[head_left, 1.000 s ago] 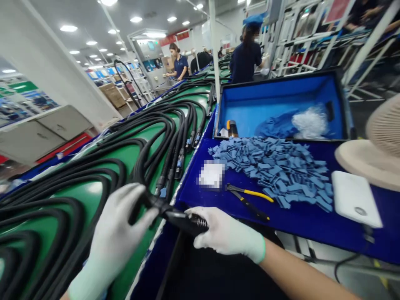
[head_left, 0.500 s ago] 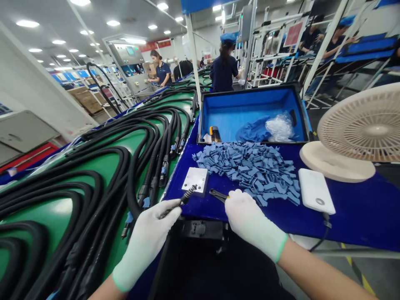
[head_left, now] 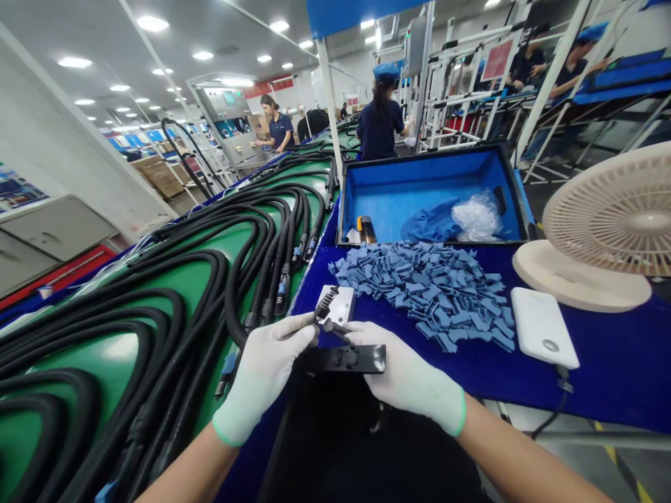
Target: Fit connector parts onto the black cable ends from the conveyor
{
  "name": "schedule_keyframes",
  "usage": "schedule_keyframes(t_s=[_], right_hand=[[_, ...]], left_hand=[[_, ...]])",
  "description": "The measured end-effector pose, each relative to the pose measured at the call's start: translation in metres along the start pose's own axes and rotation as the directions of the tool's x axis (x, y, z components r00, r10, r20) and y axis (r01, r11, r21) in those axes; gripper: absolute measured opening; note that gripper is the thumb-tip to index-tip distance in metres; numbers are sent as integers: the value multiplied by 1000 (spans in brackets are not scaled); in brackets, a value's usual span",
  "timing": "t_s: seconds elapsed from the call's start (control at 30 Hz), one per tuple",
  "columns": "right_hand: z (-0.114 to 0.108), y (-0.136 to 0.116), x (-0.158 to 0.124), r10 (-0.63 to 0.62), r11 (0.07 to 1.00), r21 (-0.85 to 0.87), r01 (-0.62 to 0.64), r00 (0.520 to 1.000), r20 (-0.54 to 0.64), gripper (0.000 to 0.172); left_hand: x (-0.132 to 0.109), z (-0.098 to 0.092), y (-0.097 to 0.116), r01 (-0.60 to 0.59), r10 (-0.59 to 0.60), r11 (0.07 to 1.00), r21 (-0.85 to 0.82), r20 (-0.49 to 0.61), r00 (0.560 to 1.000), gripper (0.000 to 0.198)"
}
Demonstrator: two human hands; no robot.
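My left hand [head_left: 272, 370], in a white glove, is closed. Between thumb and fingers it pinches a dark ribbed part [head_left: 327, 302], whose ringed end points up and right over a white metal block [head_left: 340, 307]. My right hand [head_left: 393, 363], gloved too, is wrapped round a slim dark hand tool [head_left: 338, 328]; its exact kind is not clear. The tool's tip lies close to the ribbed part, and I cannot tell whether they touch. A flat black piece [head_left: 349, 359] with dark bits on it sits just below the tool, its right end against my right hand.
Small blue plastic clips [head_left: 430, 286] lie heaped on the blue table. Behind them stands a blue bin [head_left: 419, 188] with cloth and clear plastic inside. To the right are a white device [head_left: 544, 327] and a beige fan [head_left: 629, 216]. Black hoses [head_left: 172, 307] cover the green surface leftward.
My right hand has moved left with the tool, bringing its tip close to the ribbed part. The flat black piece appears higher, beside my right hand. The view has shifted slightly.
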State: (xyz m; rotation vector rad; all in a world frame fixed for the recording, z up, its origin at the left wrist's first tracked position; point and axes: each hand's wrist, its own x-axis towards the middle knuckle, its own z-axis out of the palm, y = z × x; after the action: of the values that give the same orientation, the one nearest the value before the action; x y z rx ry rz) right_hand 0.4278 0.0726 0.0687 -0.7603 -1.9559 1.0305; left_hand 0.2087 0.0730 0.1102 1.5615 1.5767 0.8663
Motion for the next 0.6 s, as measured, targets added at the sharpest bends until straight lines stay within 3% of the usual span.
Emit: schedule_keyframes(t_s=[0.2,0.4,0.53,0.6], right_hand=[[0,-3,1,-20,998,-63,22,999,27,60],[1,0,-3,8,991,-132,-4,999,31,54],[0,-2,-5,-33,990,-133,38,999,44,56],[0,0,-6,-27,987,-158,33,999,43,49]], left_hand=[[-1,5,-4,-99,97,989,108,18,995,34],[-5,11,-7,-108,117,984,144,-55,992,32],[-6,15,-4,-127,139,976,179,-55,989,27],[-8,17,-5,-158,172,966,206,-50,984,25]])
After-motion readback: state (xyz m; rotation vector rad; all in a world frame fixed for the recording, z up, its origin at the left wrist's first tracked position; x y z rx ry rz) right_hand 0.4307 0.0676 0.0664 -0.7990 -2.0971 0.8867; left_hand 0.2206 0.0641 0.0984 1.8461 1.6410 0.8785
